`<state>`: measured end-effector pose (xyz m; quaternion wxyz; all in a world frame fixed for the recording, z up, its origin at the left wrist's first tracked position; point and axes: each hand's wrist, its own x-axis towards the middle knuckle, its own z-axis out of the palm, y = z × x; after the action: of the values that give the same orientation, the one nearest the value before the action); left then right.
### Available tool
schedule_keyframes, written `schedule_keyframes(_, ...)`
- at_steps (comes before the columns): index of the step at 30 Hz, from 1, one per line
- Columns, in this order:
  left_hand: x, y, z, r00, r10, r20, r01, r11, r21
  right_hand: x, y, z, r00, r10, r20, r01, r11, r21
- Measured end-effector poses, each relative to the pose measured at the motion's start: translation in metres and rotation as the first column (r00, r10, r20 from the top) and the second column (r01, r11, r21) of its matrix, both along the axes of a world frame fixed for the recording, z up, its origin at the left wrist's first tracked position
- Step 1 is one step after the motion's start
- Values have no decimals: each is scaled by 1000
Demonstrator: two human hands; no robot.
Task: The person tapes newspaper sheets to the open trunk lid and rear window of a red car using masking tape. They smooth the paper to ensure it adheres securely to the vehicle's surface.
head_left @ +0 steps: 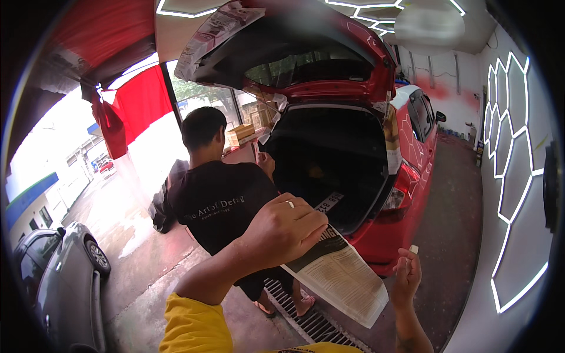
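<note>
My left hand point(288, 226), wearing a ring, is closed on the upper edge of a sheet of newspaper point(347, 285). The sheet hangs down and to the right, in front of the red car's rear bumper. To the right of the paper, apart from it, is my right hand point(406, 276), raised with its fingers curled together. A small pale piece point(414, 249) shows at its fingertips; what it is I cannot make out. Beyond both hands stands the red car point(376, 250) with its tailgate point(347, 41) raised and paper covering part of the tailgate's edge.
Close at the left, a person in a black shirt point(220, 188) faces the car's rear. A floor drain grate point(306, 320) runs below. A grey car point(62, 270) stands at far left. Hexagonal light strips point(500, 235) line the right wall. Boxes point(240, 135) sit behind the person.
</note>
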<state>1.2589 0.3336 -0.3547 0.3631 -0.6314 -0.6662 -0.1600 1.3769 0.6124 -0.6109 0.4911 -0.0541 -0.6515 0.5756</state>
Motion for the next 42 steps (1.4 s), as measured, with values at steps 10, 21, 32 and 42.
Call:
schedule_keyframes(10,-112,73,96,879,342,-332,-285,935,210,-200,4,218,929,370,-19,-321,831,454)
schedule_keyframes(21,-192,42,245,920,358,158,-373,684,627,-339,41,476,641,74,-764,679,410,609)
schedule_keyframes(32,-297,15,362,977,-115,178,-84,561,823,-382,-2,646,457,103,-884,852,235,467)
schedule_keyframes(42,-313,18,369,946,-294,138,39,527,849,-384,-12,658,580,86,-810,794,163,585)
